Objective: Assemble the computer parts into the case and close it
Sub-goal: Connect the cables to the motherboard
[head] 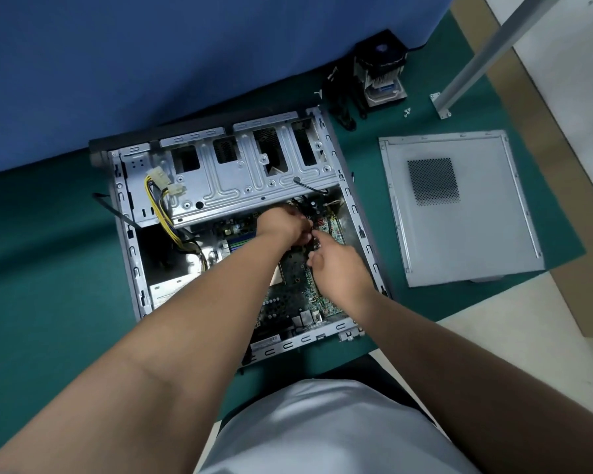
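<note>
The open grey computer case [131, 254] lies on its side on the green mat. A green motherboard [295, 295] sits in its floor, below the metal drive cage [240, 179]. My left hand [281, 224] reaches under the cage's edge, its fingers curled round black cables [314, 203] near the board's top right corner. My right hand [336, 265] hovers just beside it over the board, index finger stretched toward the same spot, the other fingers loosely curled. What the fingertips touch is hidden. The case's side panel [459, 213] lies flat to the right of the case.
A CPU cooler with fan [380, 70] and a black cable bundle [343, 107] lie behind the case by the blue partition. Small screws [407, 112] sit near a grey metal post's foot [442, 107]. Yellow and black power leads [161, 206] hang at the cage's left.
</note>
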